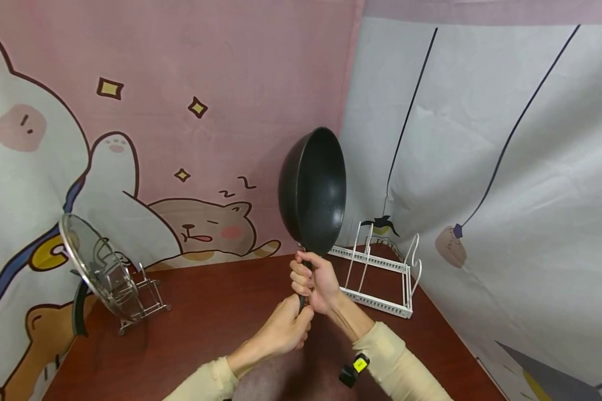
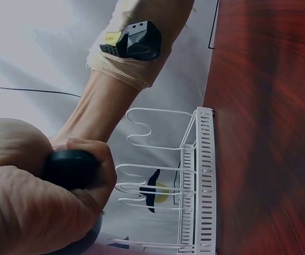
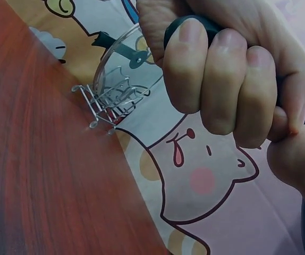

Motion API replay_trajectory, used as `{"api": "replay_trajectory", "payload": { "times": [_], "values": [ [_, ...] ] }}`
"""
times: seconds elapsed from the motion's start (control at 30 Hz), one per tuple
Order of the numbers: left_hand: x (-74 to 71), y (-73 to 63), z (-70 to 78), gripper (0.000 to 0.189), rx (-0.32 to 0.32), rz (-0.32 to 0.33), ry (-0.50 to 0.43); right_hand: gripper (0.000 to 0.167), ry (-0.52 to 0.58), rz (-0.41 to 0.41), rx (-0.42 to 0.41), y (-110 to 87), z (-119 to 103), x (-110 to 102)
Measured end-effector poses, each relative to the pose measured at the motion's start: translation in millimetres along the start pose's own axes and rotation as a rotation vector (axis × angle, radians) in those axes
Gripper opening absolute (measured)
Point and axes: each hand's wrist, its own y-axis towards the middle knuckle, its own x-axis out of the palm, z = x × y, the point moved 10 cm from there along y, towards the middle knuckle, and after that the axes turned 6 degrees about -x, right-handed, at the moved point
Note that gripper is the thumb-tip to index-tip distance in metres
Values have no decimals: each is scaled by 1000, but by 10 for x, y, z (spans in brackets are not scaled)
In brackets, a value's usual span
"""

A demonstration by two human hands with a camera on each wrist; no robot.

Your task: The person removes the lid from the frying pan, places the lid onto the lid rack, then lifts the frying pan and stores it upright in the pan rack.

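A deep black wok [image 1: 321,189] is held up above the table, its bowl on top and its opening turned to the right. Both hands grip its dark handle [image 1: 302,302]. My right hand [image 1: 323,284] holds the upper part, close below the bowl. Just beneath it my left hand [image 1: 287,327] clasps the lower part. In the right wrist view, curled fingers [image 3: 221,79] wrap the handle, and its rounded end pokes out beside them. In the left wrist view, a palm and fingers surround the handle's dark end [image 2: 71,169].
On the reddish-brown table [image 1: 205,312], a glass lid [image 1: 92,262] leans in a small silver wire rack [image 1: 153,298] at the left. A white rack [image 1: 376,301] with upright wire dividers stands at the right. Printed cloth [image 1: 231,55] hangs behind and along the right side.
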Motion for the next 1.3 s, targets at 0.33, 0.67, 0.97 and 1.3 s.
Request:
{"api": "replay_trajectory", "payload": {
  "times": [0.33, 0.67, 0.97, 1.3],
  "values": [
    [5, 39, 48, 8, 12, 34, 65, 37, 60, -27, -15, -31, -67, -20],
    [-5, 81, 98, 10, 30, 73, 182, 42, 112, -56, -35, -49, -123, -44],
    [16, 93, 168, 10, 79, 99, 271, 44, 149, -68, -40, -66, -151, -96],
    [31, 91, 198, 11, 92, 135, 345, 45, 174, -79, -39, -97, -158, -108]
  ]
}}
